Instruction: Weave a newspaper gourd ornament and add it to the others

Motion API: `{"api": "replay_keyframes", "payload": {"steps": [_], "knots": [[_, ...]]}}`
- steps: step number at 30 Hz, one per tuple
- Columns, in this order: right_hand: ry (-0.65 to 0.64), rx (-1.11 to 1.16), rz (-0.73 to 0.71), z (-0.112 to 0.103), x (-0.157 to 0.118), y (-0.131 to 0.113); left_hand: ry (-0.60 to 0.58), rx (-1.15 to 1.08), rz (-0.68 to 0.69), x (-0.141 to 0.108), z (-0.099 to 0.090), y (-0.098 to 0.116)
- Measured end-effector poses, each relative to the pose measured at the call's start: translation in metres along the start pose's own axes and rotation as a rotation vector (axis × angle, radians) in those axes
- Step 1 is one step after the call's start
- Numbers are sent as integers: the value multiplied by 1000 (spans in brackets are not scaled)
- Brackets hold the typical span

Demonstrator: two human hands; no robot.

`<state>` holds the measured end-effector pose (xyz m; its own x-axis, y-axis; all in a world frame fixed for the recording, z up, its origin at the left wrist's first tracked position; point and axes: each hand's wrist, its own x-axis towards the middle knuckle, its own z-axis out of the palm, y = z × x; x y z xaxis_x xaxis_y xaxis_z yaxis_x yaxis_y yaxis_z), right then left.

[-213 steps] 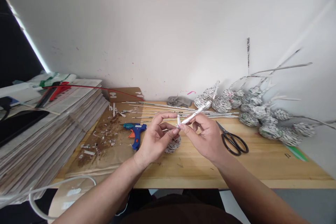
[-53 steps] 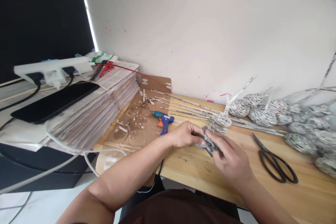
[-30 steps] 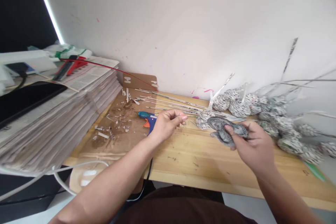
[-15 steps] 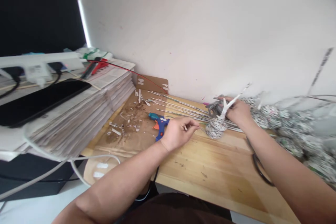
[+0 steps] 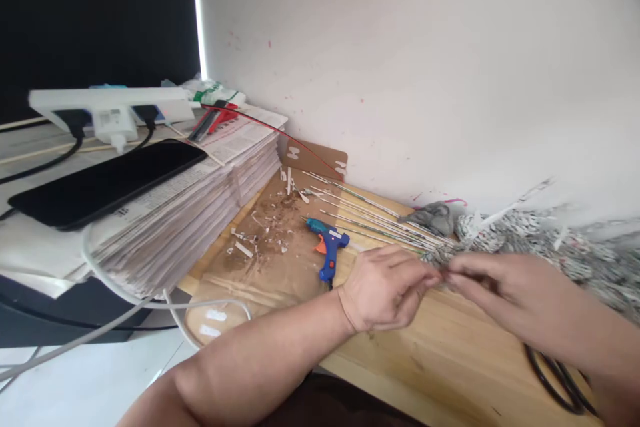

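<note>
My left hand (image 5: pixel 387 287) is closed in a pinch low over the wooden table, its fingertips meeting those of my right hand (image 5: pixel 493 283). The right hand is pinched too, and blurred. Whatever sits between the fingertips is too small to make out. Just behind them lies a woven paper piece (image 5: pixel 437 255), mostly hidden by the hands. Thin rolled paper sticks (image 5: pixel 380 213) lie side by side beyond the left hand. A blue glue gun (image 5: pixel 330 250) rests on brown paper to the left of that hand.
On the left, a tall newspaper stack (image 5: pixel 210 213) carries a black phone (image 5: pixel 110 180), a white power strip (image 5: pixel 113 110) and red-handled pliers (image 5: pixel 220 117). Woven paper pieces (image 5: pixel 575 247) line the wall at right. A black cable coil (image 5: pixel 555 380) lies front right. White cables cross the lower left.
My right hand has come back from the wall side to meet my left fingertips. The view has shifted, and the woven piece is now largely behind the hands.
</note>
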<state>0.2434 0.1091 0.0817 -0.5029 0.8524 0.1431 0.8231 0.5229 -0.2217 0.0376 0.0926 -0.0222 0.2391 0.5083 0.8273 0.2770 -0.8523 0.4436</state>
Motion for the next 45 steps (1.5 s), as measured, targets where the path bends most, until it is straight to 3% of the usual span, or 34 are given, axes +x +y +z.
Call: {"api": "replay_keyframes", "payload": {"steps": [1,4,7,9,13,19,22,26,29,31,33,34,37,39,45], "knots": [[-82,18,-53,8,19,-16,40,-12,16,0,-1,1],[-114,14,-19,43,97,-47,206,-67,36,1,-6,1],[-134,-9,-25,81,173,-57,326,-95,48,4,-11,-3],[-125,-51,-23,104,210,-59,365,-89,52,5,-13,-5],[-138,-138,26,136,251,-61,414,-52,-17,6,-14,-6],[-145,-131,68,157,268,-63,398,-73,-174,4,-15,-3],[-102,-68,70,147,261,-67,404,-78,-230,4,-14,-5],[14,85,57,112,227,-69,415,-145,-320,6,-12,-8],[66,247,53,86,182,-61,459,-263,-435,9,-10,-13],[76,382,53,76,146,-54,562,-392,-520,13,-9,-17],[154,765,82,73,110,-47,698,-547,-585,16,-10,-23],[183,846,112,73,92,-45,742,-611,-632,18,-10,-25],[253,919,166,76,49,-40,682,-783,-743,20,-11,-29],[288,894,163,78,29,-37,604,-819,-735,19,-11,-28],[254,912,179,82,3,-29,396,-832,-726,14,-9,-20]]}}
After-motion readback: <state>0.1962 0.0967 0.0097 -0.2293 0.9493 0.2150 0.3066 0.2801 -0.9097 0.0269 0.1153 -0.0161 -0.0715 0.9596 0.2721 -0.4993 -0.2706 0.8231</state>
